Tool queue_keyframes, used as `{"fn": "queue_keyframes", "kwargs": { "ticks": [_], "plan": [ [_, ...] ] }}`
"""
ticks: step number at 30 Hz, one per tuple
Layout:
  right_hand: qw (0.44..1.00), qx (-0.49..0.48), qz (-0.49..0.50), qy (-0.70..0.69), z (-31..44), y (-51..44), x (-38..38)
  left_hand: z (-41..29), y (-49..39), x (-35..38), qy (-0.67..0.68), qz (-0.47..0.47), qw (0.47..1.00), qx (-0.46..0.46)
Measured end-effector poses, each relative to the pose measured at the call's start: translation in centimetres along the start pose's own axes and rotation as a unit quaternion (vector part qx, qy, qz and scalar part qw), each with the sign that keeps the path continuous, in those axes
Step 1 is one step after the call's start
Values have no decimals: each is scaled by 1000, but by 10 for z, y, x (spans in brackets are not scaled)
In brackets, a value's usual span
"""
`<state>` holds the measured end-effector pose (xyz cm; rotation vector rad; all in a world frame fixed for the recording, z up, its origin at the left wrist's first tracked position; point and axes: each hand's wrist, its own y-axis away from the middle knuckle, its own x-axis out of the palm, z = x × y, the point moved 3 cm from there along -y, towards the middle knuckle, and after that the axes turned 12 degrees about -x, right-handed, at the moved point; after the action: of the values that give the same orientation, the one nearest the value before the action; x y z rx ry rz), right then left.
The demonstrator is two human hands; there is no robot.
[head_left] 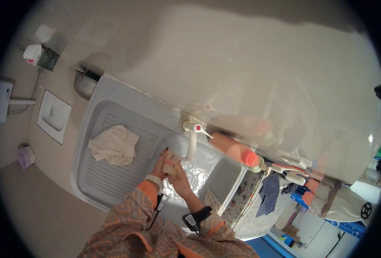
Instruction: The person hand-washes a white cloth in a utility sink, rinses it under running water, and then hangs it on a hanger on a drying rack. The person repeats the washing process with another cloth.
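My left hand (159, 167) and my right hand (179, 181) are pressed together around a small bunched pale cloth (169, 169), mostly hidden by the fingers. They are over the left side of the grey sink basin (227, 166), where shiny water (195, 175) lies. Just right of the hands, the white tap (192, 145) with a red-dotted lever points its spout down into the basin. A crumpled cream cloth (116, 145) rests on the ribbed washboard (101, 180) to the left.
An orange bottle (230, 148) stands behind the basin's right side, with brushes (288, 169) farther right. A dark grey cloth (269, 195) hangs at the right. Beyond the sink's left end are a metal bowl (85, 85), a squat toilet (54, 116) and a lined bin (26, 156).
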<state>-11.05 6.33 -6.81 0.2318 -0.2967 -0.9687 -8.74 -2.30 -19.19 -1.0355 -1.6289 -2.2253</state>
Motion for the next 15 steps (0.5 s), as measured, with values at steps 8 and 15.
{"fn": "queue_keyframes", "kwargs": {
  "ticks": [8, 15],
  "plan": [
    [910, 50, -235, 339, -1, -31, -14, 13, 4, 25, -230, -129, 955, 136],
    [859, 17, -151, 488, -6, -34, -16, 9, 16, 47, -41, -62, 997, 36]
  ]
}}
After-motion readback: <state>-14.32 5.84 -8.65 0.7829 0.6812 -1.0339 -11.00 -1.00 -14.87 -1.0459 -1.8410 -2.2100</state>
